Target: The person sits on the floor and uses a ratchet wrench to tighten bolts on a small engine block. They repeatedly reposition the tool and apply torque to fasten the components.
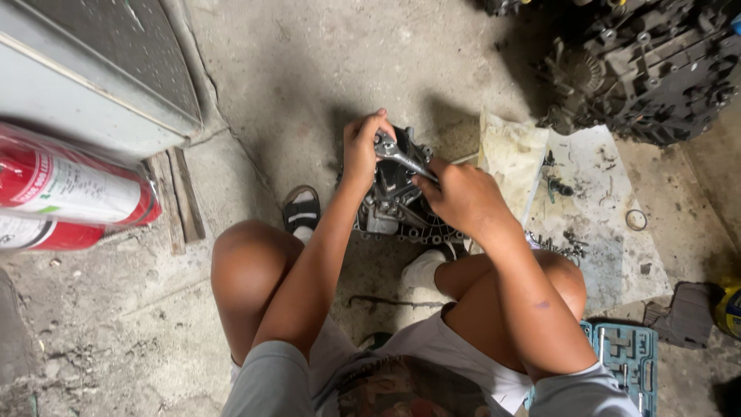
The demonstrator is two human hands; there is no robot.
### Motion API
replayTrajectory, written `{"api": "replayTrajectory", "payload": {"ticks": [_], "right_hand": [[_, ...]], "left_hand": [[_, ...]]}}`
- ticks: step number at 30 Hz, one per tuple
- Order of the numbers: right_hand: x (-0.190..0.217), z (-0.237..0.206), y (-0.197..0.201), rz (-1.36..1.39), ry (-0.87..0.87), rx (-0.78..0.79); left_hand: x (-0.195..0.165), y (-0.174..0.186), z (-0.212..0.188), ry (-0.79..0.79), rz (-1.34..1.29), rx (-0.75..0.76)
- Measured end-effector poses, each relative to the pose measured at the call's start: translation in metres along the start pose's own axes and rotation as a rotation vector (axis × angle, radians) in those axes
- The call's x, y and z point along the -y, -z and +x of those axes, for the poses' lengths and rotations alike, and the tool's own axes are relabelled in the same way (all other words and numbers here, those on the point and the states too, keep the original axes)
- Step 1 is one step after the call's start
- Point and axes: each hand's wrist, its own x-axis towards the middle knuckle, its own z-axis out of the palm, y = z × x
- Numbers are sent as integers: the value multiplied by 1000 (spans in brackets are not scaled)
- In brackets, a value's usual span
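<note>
A dark metal gearbox housing (pixel 394 205) stands on the concrete floor between my feet. My left hand (pixel 361 147) rests on its top left edge, fingers curled over the head of a silver wrench (pixel 401 157). My right hand (pixel 461 197) is closed round the wrench's handle, just right of the housing. The wrench lies slanted across the top of the housing. I am squatting, knees on either side of my arms.
Red cylinders (pixel 69 193) lie at the left by a grey wall base. A greasy engine block (pixel 648 69) sits top right. A dirty sheet (pixel 602 208) with small parts and a ring lies right. A teal tool case (pixel 629 359) is bottom right.
</note>
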Motion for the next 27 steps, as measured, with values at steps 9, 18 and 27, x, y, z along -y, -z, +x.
{"api": "replayTrajectory", "payload": {"ticks": [9,18,27], "right_hand": [[-11,2,-15,18,-106,174],[-21,51,25,-257,40,193],[-34,99,5,-447,382,-381]], "left_hand": [[8,4,4,-8,36,65],[16,-4,1,-28,-37,-24],[24,-13,-12,2,-59,162]]}}
